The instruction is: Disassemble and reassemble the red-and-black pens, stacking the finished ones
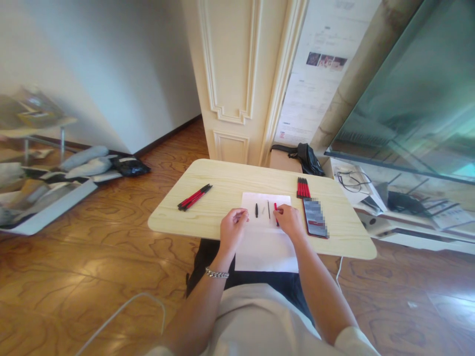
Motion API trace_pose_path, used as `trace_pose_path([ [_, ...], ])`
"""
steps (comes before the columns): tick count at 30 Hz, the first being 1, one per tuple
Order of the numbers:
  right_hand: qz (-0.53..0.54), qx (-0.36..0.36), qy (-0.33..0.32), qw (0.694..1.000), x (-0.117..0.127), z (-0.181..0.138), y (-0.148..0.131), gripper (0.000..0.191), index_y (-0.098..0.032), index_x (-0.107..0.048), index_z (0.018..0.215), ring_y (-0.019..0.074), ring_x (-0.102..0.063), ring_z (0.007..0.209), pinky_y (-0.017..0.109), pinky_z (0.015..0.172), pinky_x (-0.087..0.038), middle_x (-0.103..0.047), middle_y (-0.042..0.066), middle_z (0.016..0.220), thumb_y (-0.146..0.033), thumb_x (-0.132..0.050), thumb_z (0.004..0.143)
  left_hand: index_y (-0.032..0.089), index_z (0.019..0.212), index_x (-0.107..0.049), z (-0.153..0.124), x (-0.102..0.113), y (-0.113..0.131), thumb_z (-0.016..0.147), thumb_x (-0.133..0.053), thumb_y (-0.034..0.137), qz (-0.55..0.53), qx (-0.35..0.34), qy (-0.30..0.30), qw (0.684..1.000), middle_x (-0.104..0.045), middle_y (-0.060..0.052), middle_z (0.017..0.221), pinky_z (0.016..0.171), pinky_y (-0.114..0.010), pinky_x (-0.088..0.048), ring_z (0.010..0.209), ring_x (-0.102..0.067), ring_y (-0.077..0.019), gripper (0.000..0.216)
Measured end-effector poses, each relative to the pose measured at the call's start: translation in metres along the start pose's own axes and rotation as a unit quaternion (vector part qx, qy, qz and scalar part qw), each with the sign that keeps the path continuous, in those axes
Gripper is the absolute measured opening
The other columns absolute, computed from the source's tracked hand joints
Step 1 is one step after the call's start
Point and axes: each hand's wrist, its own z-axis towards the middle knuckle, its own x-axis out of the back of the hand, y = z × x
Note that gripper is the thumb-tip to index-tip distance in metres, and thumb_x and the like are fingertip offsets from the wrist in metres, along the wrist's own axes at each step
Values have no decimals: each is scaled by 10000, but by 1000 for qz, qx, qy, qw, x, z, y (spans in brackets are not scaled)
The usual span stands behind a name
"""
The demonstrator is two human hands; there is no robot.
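A: Which step is this?

B: Handling pen parts, I'd judge. The right hand (pixel 289 219) pinches the red barrel (pixel 275 206) at the paper (pixel 267 251), just beside the refill (pixel 269 209).

A: And the left hand (pixel 233 228)?

B: Fingers curled near the black piece (pixel 256 210); I can't tell whether they're closed or holding anything.

A: The next move calls for?

B: Probably a light fingertip grip, without rolling parts off the bench (pixel 230 174).
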Motion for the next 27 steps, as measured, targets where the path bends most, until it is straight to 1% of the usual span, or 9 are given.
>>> trace_pose_path([
  [5, 19, -4, -1, 1000, 0, 1, 3, 227, -200, -717, 906, 188, -647, 825, 249, 701, -411, -722, 65, 845, -346, -571, 812, 175, 915, -666, 6, 3, -5, 773, -621, 386, 46, -28, 24, 998, -705, -69, 838, 722, -292, -497, 739, -660, -179, 259],
  [9, 51, -9, 6, 999, 3, -2, 6, 234, -203, -711, 900, 181, -644, 806, 244, 693, -413, -719, 54, 842, -365, -569, 809, 181, 907, -674, 8, 6, -9, 771, -619, 391, 68, -30, 24, 997, -706, -65, 824, 708, -289, -494, 737, -655, -184, 256],
  [12, 73, -19, 53, 996, 7, -8, 9, 251, -224, -705, 875, 178, -634, 776, 249, 675, -406, -714, 30, 829, -389, -522, 829, 184, 912, -675, 7, 8, -11, 772, -616, 394, 74, -26, 23, 997, -701, -58, 798, 685, -283, -492, 708, -648, -180, 259],
  [15, 99, -45, 106, 988, 10, -16, 15, 318, -220, -699, 872, 181, -622, 748, 256, 669, -403, -708, 32, 809, -426, -458, 852, 194, 918, -676, 4, 10, -11, 780, -609, 386, 93, -34, 18, 995, -699, -54, 803, 687, -280, -489, 726, -648, -182, 247],
  [19, 129, -74, 136, 979, 10, -24, 26, 391, -188, -695, 883, 192, -616, 718, 265, 665, -408, -706, 56, 792, -481, -440, 846, 201, 899, -680, -1, 9, -7, 781, -611, 366, 108, -46, 12, 993, -701, -50, 802, 695, -278, -485, 738, -649, -183, 215],
  [23, 159, -80, 134, 975, 5, -28, 35, 394, -177, -687, 875, 198, -623, 730, 264, 677, -415, -711, 66, 804, -477, -434, 847, 212, 853, -688, -5, 7, -1, 773, -621, 333, 123, -63, 10, 990, -702, -40, 782, 716, -283, -480, 730, -645, -183, 161],
  [27, 132, -75, 100, 983, 6, -26, 37, 342, -200, -685, 888, 195, -625, 762, 259, 684, -410, -711, 51, 829, -439, -444, 849, 222, 843, -692, -7, 5, 1, 778, -617, 321, 138, -75, 3, 988, -701, -38, 783, 728, -283, -476, 740, -646, -188, 140],
])
